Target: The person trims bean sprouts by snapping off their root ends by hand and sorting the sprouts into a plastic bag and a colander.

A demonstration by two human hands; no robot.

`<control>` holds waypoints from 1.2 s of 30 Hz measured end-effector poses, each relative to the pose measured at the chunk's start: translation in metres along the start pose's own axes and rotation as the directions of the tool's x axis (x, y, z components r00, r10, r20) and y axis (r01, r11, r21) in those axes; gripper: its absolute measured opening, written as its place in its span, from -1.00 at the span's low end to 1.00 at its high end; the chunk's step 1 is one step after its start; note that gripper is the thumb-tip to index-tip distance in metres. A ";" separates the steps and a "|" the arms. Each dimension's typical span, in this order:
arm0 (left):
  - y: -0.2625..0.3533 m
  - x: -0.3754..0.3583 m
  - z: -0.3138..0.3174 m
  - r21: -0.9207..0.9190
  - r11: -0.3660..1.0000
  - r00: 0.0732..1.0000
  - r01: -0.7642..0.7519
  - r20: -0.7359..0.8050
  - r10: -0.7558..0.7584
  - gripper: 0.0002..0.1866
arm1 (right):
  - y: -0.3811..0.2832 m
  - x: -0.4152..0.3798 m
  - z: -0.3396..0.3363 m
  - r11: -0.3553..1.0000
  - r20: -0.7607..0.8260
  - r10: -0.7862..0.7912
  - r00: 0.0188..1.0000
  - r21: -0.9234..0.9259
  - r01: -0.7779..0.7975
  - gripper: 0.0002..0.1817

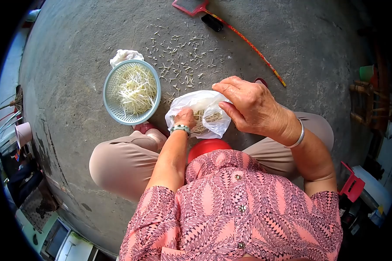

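A white plastic bag (pixel 219 126) with thin pale sprouts (pixel 199 127) in it lies open between the knees, above a red round object (pixel 208 147). My left hand (pixel 185 117), with a beaded bracelet at the wrist, reaches into the bag's left side; its fingertips are hidden. At the bag's upper right, my right hand (pixel 244 103) is raised with thumb and fingers curled around the bag's edge. To the left stands a light blue colander (pixel 109 98) holding a heap of white sprouts (pixel 137 90).
Small sprout scraps (pixel 185 56) are scattered over the concrete floor (pixel 82 56). A white crumpled bag (pixel 126 56) touches the colander's top. A red-framed swatter (pixel 190 5), a black brush (pixel 212 22) and a patterned stick (pixel 257 50) lie farther off. A pink stool (pixel 353 185) is at right.
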State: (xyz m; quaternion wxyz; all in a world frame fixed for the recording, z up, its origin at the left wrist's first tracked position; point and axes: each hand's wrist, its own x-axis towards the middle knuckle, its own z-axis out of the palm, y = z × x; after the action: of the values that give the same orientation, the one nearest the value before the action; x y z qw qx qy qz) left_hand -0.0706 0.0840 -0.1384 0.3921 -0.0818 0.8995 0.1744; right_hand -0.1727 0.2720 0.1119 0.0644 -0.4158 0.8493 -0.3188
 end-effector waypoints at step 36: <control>-0.020 -0.035 0.008 0.029 0.918 0.909 -0.395 -0.132 0.396 -0.79 | 0.006 -0.015 0.010 0.975 0.100 -0.013 0.995 -0.218 0.034 -0.74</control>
State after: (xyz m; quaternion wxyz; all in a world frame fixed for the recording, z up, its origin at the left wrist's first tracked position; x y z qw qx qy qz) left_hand -0.0355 0.0686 -0.1232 0.2871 0.0907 0.9220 0.2434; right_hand -0.1637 0.2812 0.0982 0.0557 -0.4455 0.8702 -0.2030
